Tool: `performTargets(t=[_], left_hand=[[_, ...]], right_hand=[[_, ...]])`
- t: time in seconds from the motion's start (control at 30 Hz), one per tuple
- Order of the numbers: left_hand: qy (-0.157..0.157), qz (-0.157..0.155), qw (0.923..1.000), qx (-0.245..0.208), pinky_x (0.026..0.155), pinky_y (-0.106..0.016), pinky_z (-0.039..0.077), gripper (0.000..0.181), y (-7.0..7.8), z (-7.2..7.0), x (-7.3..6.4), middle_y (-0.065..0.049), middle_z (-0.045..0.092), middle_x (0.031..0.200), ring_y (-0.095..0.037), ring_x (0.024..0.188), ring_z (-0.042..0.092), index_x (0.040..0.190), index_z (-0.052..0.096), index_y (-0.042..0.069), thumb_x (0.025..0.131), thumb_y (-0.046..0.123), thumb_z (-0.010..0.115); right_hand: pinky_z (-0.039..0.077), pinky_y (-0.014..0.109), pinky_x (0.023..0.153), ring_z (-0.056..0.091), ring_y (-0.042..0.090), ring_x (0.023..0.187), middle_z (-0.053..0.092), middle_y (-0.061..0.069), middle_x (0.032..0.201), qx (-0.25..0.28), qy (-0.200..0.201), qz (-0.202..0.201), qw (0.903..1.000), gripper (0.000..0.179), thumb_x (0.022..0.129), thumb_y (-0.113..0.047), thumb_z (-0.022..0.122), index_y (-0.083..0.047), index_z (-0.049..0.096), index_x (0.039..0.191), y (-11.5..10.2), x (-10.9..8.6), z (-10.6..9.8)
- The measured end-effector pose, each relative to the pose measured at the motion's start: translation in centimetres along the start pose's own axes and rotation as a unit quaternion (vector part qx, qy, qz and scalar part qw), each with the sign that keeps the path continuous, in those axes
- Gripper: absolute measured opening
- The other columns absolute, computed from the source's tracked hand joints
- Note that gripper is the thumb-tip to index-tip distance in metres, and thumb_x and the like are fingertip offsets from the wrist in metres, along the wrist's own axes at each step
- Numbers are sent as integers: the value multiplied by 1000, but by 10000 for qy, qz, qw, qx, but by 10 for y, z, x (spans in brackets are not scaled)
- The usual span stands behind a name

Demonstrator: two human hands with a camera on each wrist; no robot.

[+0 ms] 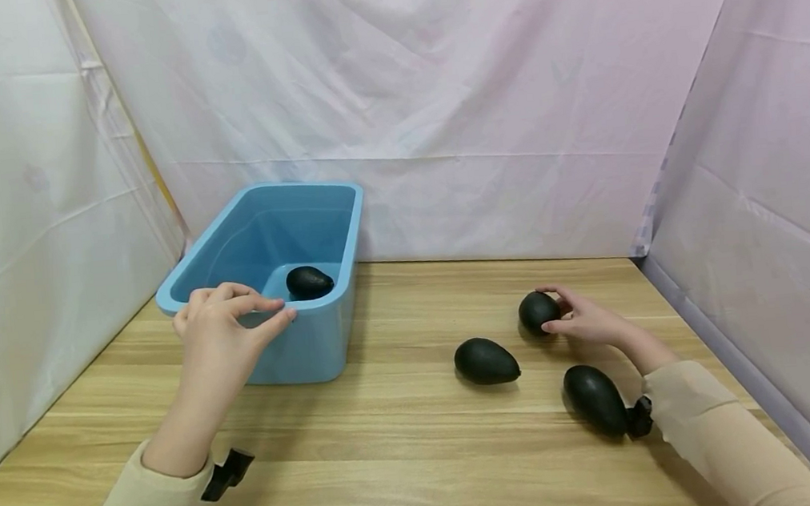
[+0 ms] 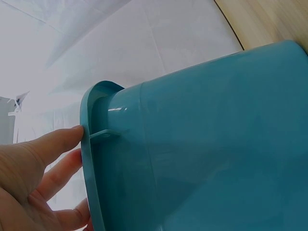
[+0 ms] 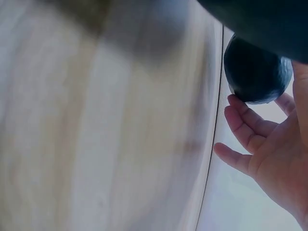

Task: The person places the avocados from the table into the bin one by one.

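Note:
Over the near rim of a blue plastic bin, my left hand rests its fingertips, seen touching the rim in the left wrist view. One black avocado lies inside the bin. At the right, my right hand holds another dark avocado between thumb and fingers, at table level. The right wrist view shows this avocado against the fingertips, with part of the hand cut off by the frame. Two more avocados lie nearby, one at the centre right and one by the right wrist.
Everything stands on a wood-grain table. White cloth hangs behind and along both sides. Black camera mounts sit on the left wrist and the right wrist, the latter close to the nearest avocado.

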State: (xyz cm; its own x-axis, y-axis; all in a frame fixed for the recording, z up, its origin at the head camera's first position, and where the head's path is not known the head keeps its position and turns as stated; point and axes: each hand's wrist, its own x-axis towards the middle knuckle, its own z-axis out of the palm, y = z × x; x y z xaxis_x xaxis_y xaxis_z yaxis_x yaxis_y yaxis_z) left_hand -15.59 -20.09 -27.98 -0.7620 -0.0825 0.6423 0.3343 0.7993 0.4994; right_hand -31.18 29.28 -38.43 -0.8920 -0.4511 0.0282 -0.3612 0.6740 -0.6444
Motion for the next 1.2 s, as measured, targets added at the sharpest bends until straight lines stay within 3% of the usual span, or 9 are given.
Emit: performTargets(t=[0.1,0.3,0.43,0.77,1.0,1.2], left_hand=[[-6,-7,10000,-1,85,-58,14,19,0,0,0,-4,57,88,-30,94,39,81,74,10,69,24,78],[-41,-13,10000,-5,86,-59,13,20,0,0,1,-4,57,88,-30,94,39,81,74,10,69,26,78],[-35,-11,10000,-12,85,-58,13,20,0,0,1,-4,57,88,-30,94,39,81,74,10,69,25,78],[-24,-9,10000,-7,85,-57,14,18,0,0,0,-4,57,88,-30,92,39,80,74,11,68,24,79],[-24,1,10000,-1,85,-58,14,19,1,0,0,-5,57,88,-31,93,39,81,74,10,69,24,79],[-15,-15,10000,-5,85,-57,14,18,1,-1,0,-4,57,88,-30,92,39,80,74,11,69,23,79]], right_hand=[[42,46,77,48,36,105,48,22,116,11,2,-17,10000,68,83,-30,65,-16,28,139,-5,-3,-3],[41,41,71,53,31,93,54,18,103,-1,89,-203,9998,64,83,-21,65,-7,30,136,-35,-16,-12],[38,47,76,52,34,97,54,18,103,24,213,-217,9995,64,84,-18,65,-7,30,136,-44,-20,-15],[37,39,70,47,26,94,50,12,100,-185,428,-299,9985,67,83,-30,65,-17,29,138,-23,-16,-20],[40,38,64,47,26,87,47,14,106,-247,504,-377,9977,70,80,-36,66,-21,30,138,-37,-19,-22],[38,46,73,46,26,96,49,12,105,-435,663,-615,9950,69,78,-33,69,-20,34,136,-49,-19,-23]])
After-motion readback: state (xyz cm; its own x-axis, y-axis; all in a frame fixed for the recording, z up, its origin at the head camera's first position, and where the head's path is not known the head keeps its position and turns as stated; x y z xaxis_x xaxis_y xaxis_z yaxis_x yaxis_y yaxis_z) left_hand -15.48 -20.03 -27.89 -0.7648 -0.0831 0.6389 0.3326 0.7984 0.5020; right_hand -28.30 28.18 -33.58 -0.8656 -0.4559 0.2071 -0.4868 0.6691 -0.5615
